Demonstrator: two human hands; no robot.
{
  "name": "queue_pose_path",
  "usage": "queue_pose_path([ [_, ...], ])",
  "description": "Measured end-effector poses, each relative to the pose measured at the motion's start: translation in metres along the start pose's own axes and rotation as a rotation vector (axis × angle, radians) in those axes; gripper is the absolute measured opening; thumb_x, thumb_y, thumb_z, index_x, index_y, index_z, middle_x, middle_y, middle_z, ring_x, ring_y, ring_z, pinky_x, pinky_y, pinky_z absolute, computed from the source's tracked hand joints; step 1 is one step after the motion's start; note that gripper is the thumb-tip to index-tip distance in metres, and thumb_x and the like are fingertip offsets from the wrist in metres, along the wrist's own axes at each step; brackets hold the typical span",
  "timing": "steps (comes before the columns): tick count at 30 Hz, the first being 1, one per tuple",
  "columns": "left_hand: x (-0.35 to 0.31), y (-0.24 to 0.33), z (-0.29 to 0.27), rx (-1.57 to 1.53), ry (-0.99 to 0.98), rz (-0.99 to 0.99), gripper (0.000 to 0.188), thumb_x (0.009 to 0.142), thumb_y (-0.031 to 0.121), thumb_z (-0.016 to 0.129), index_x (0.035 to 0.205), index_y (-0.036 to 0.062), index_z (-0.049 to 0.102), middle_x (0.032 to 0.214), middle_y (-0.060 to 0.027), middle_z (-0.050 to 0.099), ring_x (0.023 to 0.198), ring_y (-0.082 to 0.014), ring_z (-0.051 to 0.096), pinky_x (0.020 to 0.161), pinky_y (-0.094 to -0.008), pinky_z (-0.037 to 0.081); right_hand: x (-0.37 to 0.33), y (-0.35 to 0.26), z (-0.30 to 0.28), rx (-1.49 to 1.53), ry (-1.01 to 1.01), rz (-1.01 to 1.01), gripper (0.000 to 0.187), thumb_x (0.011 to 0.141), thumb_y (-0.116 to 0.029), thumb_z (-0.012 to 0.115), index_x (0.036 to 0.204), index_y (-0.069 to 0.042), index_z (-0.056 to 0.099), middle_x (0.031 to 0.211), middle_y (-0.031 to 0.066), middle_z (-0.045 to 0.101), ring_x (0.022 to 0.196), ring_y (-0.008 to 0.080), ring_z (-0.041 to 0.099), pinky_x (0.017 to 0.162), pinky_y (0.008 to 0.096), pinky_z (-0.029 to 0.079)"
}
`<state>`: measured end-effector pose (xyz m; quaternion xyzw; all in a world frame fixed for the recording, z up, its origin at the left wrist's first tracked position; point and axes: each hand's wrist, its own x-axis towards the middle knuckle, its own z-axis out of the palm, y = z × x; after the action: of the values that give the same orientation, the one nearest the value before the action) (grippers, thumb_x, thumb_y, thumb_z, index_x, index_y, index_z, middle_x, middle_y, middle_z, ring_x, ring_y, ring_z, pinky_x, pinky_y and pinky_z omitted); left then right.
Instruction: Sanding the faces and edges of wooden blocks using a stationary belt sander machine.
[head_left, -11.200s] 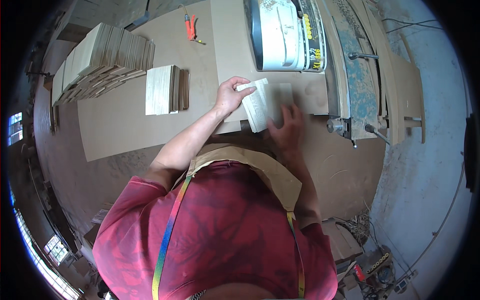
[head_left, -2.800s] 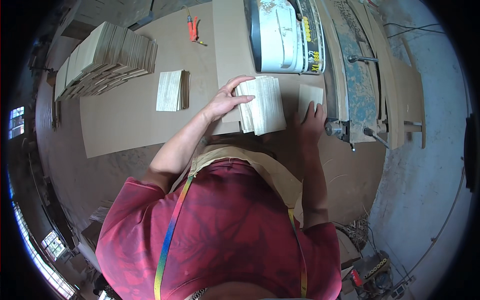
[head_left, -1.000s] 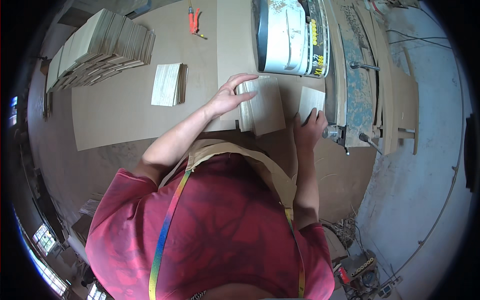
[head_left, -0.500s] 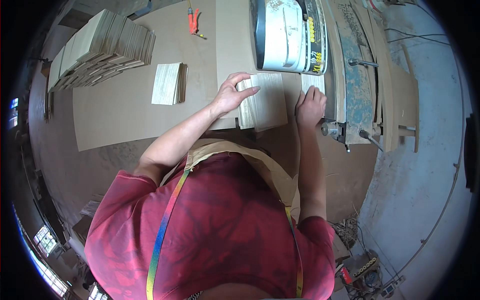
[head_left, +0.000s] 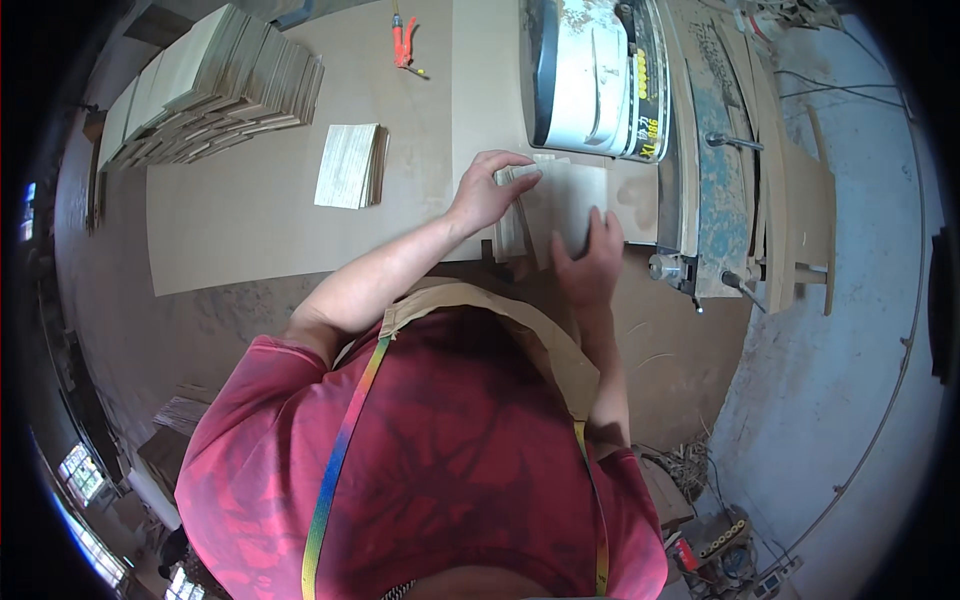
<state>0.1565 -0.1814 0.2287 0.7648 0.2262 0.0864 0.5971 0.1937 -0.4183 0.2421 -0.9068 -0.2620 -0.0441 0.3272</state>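
My left hand [head_left: 490, 190] is closed on the upper end of a small stack of thin wooden boards [head_left: 509, 228], with its thumb lying over the top. Held in my right hand [head_left: 590, 268] is a single pale wooden board [head_left: 583, 195], gripped at its near edge between thumb and fingers. This board lies against the right side of the stack and partly overlaps it. Motion smears the right fingers a little. Farther left, a second small stack of boards [head_left: 348, 166] stands apart from both hands.
A tall pile of boards [head_left: 225, 70] fills the far left of the cardboard-covered table [head_left: 230, 225]. An orange-handled tool [head_left: 404, 48] lies at the back. Beyond my hands stands a large white container [head_left: 588, 80]. A worn blue metal machine [head_left: 728, 190] with protruding handles borders the right side.
My right hand has moved left from beside the machine, bringing the pale board to the stack. My left hand stays on the stack. The whole view has shifted slightly.
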Motion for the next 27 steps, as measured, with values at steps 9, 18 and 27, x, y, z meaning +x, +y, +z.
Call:
queue_pose_path([
  [9,-0.008,-0.011,-0.033,-0.009,-0.010,0.030,0.036,0.095,0.031,0.090,0.126,0.0158,0.080,0.141,-0.0131,0.062,0.132,-0.0287,0.061,0.117,-0.0377,0.048,0.035,0.088,0.028,-0.370,0.241,-0.031,0.057,0.092,-0.026,0.081,0.140,0.001,0.066,0.147,0.0272,0.062,0.128,0.0477,0.061,0.109,0.0504,0.052],
  [18,-0.007,-0.012,-0.017,-0.031,0.016,0.051,0.041,0.094,0.031,0.090,0.130,0.0159,0.078,0.141,-0.0127,0.062,0.133,-0.0293,0.061,0.117,-0.0373,0.048,0.071,0.025,0.025,0.019,-0.015,-0.012,0.060,0.093,-0.030,0.084,0.139,0.003,0.066,0.149,0.0225,0.062,0.128,0.0452,0.062,0.107,0.0503,0.053],
  [27,-0.007,-0.003,0.002,0.012,-0.012,0.097,0.041,0.096,0.023,0.088,0.134,0.0115,0.076,0.144,-0.0108,0.062,0.132,-0.0277,0.061,0.112,-0.0337,0.049,-0.005,-0.014,-0.022,0.047,-0.036,0.064,0.073,0.083,-0.036,0.091,0.140,0.002,0.066,0.143,0.0291,0.061,0.130,0.0486,0.059,0.107,0.0513,0.054],
])
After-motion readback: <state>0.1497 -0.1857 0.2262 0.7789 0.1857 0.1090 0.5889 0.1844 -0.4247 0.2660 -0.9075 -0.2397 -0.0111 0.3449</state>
